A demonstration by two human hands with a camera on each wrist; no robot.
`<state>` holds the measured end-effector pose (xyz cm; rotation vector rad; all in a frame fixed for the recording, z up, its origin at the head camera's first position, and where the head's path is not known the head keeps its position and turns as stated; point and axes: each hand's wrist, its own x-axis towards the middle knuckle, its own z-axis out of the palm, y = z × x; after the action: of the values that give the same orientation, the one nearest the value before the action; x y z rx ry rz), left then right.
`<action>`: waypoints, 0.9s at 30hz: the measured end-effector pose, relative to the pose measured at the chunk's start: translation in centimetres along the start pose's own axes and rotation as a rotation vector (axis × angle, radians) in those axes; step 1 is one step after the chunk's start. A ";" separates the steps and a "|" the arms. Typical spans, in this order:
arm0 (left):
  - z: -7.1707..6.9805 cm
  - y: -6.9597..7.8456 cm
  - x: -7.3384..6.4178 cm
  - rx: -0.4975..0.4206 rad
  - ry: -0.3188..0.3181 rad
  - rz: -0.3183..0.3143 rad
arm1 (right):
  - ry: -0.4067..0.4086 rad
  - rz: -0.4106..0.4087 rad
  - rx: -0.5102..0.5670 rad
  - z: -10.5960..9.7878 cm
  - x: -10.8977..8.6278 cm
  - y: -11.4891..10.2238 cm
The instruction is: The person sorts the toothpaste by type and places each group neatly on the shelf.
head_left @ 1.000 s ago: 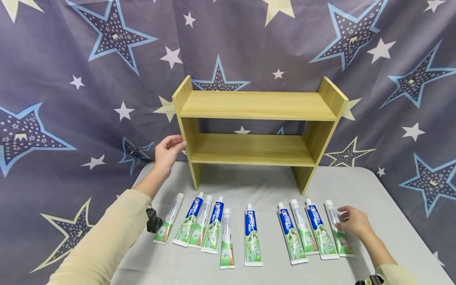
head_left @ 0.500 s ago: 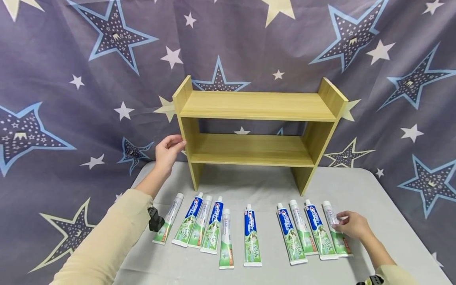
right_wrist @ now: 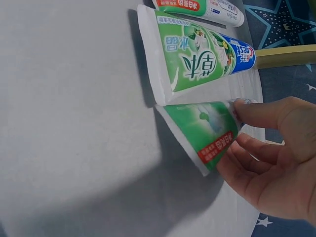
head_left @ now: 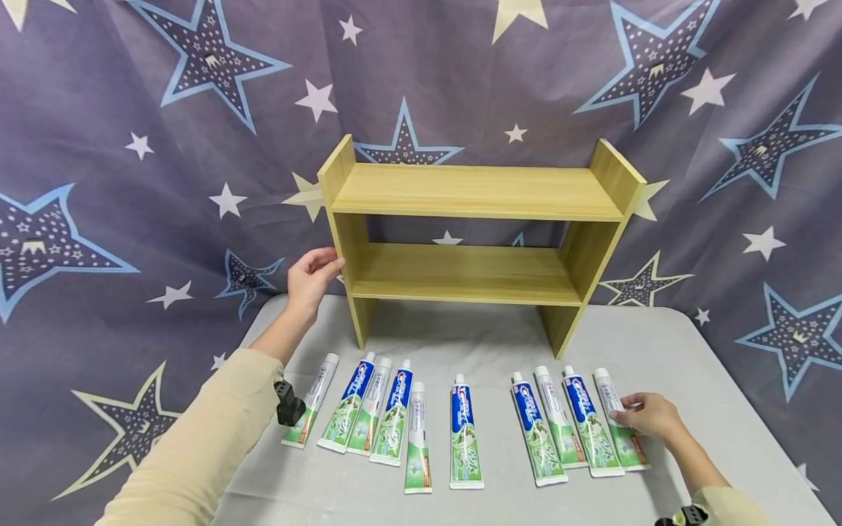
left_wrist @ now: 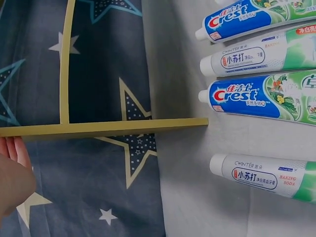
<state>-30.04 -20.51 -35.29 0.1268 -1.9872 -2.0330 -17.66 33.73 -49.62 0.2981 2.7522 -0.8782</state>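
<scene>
My left hand (head_left: 309, 283) touches the outer face of the wooden shelf's left side panel (head_left: 346, 274) with its fingertips. In the left wrist view its fingers (left_wrist: 20, 150) lie along that panel. My right hand (head_left: 653, 416) pinches the rightmost toothpaste tube (head_left: 629, 446), a white and green one, between thumb and fingers. The right wrist view shows this tube (right_wrist: 200, 126) tilted, one long edge raised. Next to it lies a blue and green Crest toothpaste tube (head_left: 592, 429).
A two-tier wooden shelf (head_left: 473, 191) stands at the back of the grey-covered table (head_left: 506, 504). Several toothpaste tubes lie in front of it, a group at the left, one Crest tube (head_left: 466, 438) mid-table and a group at the right. A star-patterned curtain (head_left: 263, 168) hangs behind.
My right hand has shifted slightly left on the rightmost tube and now pinches it further across. My left hand stays at the shelf panel.
</scene>
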 end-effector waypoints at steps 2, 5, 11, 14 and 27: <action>-0.1 0.0 0.0 0.009 -0.002 -0.004 | -0.009 0.012 0.021 0.0 0.0 -0.1; -0.3 -0.2 -0.1 0.008 -0.006 -0.012 | -0.018 0.027 0.045 0.0 -0.1 -0.1; -0.6 -0.6 -0.4 0.001 -0.016 -0.035 | -0.028 0.068 0.119 0.3 -0.1 0.0; -0.6 -0.6 -0.5 0.006 -0.020 -0.043 | -0.046 0.093 0.196 0.5 -0.2 0.1; -0.5 -0.5 -0.2 -0.042 -0.045 -0.081 | -0.100 0.112 0.339 0.6 0.0 -0.5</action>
<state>-29.81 -20.97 -35.80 0.1562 -1.9950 -2.1450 -17.70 33.00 -49.81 0.4498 2.4611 -1.2902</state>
